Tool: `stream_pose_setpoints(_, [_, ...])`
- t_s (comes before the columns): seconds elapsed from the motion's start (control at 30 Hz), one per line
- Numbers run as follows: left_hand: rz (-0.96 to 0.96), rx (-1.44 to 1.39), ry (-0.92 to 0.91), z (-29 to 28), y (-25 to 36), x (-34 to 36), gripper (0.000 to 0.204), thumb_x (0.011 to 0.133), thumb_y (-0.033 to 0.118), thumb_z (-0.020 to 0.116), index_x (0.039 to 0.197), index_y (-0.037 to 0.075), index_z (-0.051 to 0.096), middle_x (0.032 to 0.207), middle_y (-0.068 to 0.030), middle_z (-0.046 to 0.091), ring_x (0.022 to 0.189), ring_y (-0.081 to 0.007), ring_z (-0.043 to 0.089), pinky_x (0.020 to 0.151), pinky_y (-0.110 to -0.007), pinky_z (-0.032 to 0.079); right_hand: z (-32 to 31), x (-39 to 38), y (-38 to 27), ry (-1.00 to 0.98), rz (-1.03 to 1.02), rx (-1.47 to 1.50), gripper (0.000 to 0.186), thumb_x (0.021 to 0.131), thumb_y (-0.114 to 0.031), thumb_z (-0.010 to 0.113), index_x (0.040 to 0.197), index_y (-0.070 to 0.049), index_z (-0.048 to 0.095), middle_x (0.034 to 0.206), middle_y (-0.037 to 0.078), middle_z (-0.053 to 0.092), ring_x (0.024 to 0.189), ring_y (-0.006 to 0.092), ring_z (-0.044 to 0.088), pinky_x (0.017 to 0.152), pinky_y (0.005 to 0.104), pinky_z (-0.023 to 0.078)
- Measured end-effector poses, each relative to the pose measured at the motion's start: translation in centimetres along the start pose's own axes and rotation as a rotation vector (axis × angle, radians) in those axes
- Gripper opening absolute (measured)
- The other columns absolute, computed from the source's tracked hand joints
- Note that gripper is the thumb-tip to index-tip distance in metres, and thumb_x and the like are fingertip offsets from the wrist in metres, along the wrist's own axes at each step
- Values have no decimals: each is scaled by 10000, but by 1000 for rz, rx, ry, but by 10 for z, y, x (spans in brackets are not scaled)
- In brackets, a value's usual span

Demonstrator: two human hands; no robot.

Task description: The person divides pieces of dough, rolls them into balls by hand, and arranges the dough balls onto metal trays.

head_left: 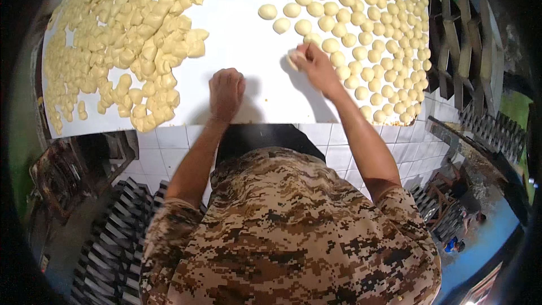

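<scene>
A dough piece [292,61] is pinched in the half-curled right hand [316,68], beside dough balls [359,53] reaching the right edge of the desk [237,28]. The left hand [227,93] is curled near the front edge, contents hidden. Light pressure and clear spacing are advised.

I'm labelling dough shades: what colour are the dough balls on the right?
Pale cream-yellow dough balls, clearest in the head view.
</scene>
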State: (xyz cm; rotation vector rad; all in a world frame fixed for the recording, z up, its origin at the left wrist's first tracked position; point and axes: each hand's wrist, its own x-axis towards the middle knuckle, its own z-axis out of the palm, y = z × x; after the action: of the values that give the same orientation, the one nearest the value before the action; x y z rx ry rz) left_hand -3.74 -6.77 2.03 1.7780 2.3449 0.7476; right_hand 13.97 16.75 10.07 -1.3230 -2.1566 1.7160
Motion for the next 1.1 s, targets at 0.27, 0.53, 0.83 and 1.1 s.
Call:
stream_pose_setpoints(0.27, [69,-331,-261,-14,-20,-46,330,907,163,764,1189,37,647,1185,-123,645,1141,-317,611,1048,-486,478,-3,128,-70,571,-627,-826,520,830,-345,874,1117,14,632,1019,164,676,961,313,615,893,448,482])
stream_pose_setpoints(0.53, [-130,-498,-238,-33,4,-22,909,844,522,813,1495,-22,489,1567,-238,482,1491,-442,397,1251,-561,275,67,-40,17,-323,-647,-623,298,917,-339,745,1051,-80,682,1076,145,680,1057,310,661,915,500,528])
stream_pose_setpoints(0.83, [-162,-188,-127,-52,-14,-57,639,852,158,821,1412,4,553,1463,-216,550,1364,-411,516,1148,-511,416,117,-44,49,157,-862,-523,280,849,-304,795,863,-73,638,849,142,624,876,361,613,792,503,464])
stream_pose_setpoints(1.1, [-18,-145,-145,-43,1,-51,553,883,193,779,1375,29,589,1386,-154,587,1293,-363,545,1095,-476,449,118,-20,48,357,-521,-616,271,922,-305,744,998,-66,640,1049,164,614,1015,376,567,894,514,434])
